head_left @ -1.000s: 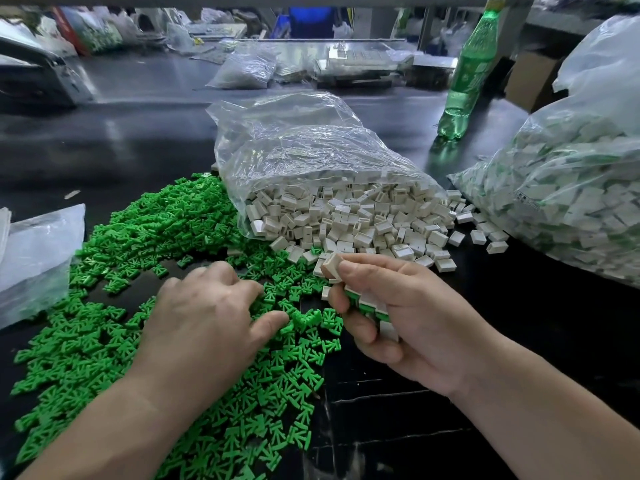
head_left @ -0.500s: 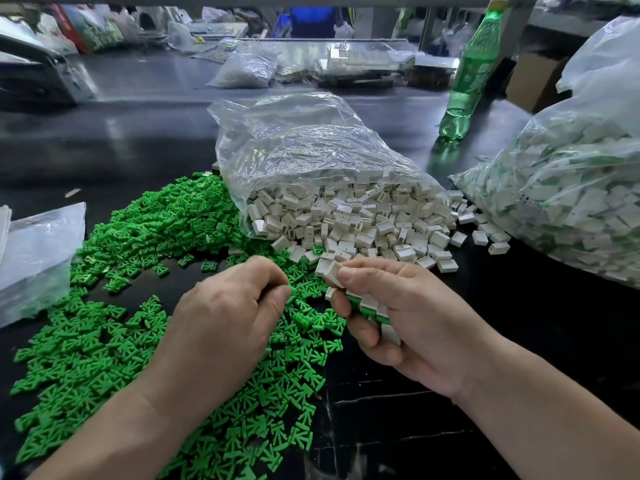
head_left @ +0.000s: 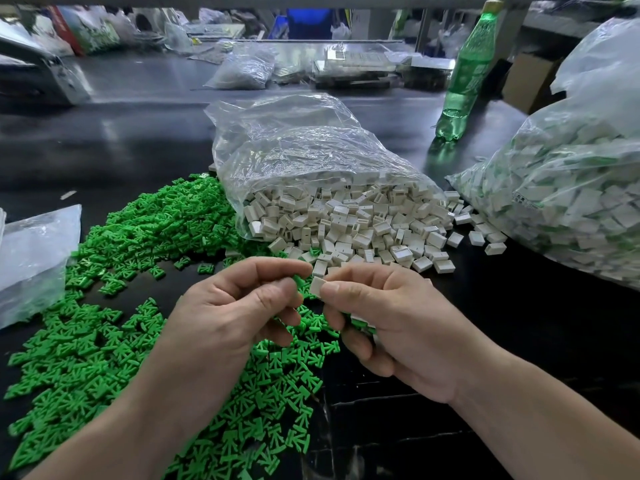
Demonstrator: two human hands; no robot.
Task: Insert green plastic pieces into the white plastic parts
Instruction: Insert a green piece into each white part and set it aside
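Head view, left hand (head_left: 225, 317) pinching green piece (head_left: 298, 280), right hand (head_left: 398, 323) pinching white part (head_left: 316, 286), the two just beside each other above green pile (head_left: 104, 358) on table (head_left: 519, 341), open bag (head_left: 311, 150) spilling white parts (head_left: 363, 230) behind, bottle (head_left: 464, 81) far right

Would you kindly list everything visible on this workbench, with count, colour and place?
green plastic pieces: many, green, loose heap, table left and centre
white plastic parts: many, white, spilling from centre bag
open bag: one, clear, centre
full bag: one, clear, right, white-and-green contents
flat bag: one, clear, left edge
far bag: one, clear, back centre
bottle: one, green, upright, back right
table: one, black, underneath
left hand: one, centre, pinching a green piece
right hand: one, centre, pinching a white part, more parts in palm
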